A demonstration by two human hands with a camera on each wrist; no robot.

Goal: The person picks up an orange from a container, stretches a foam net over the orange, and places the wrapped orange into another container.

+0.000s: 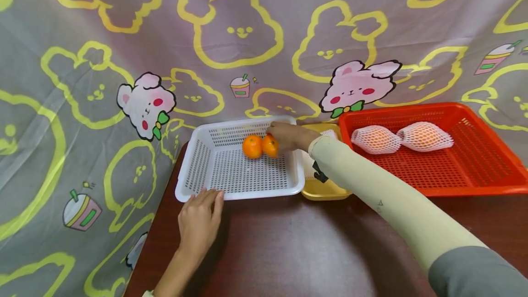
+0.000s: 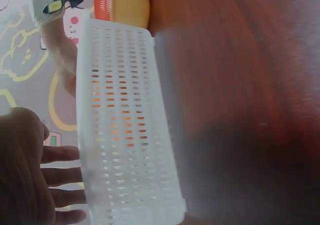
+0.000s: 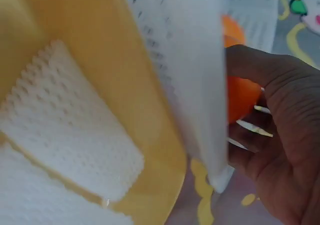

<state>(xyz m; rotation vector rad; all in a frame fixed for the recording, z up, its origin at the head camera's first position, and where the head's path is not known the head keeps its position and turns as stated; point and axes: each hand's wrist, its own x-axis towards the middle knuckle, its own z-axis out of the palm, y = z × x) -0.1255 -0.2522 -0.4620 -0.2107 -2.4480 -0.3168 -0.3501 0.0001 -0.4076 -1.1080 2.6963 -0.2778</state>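
Observation:
A white perforated plastic basket (image 1: 243, 195) stands on the dark table near the patterned cloth. Inside it lies an orange (image 1: 252, 146), side by side with a second orange (image 1: 270, 145). My right hand (image 1: 291, 137) grips that second orange from the right, thumb and fingers around it. In the right wrist view, the basket wall hides part of the held orange (image 3: 243, 100). My left hand (image 1: 200, 217) rests on the basket's front left rim. Its fingers (image 2: 62, 176) reach over the edge, fairly straight, in the left wrist view.
Right of the white basket is a yellow basket (image 1: 326, 192) holding white foam net sleeves (image 3: 75, 120), partly under my right arm. Farther right, a red basket (image 1: 466, 168) contains two net-wrapped orange fruits (image 1: 375, 139). Patterned cloth (image 1: 264, 35) hangs behind the table (image 1: 288, 246).

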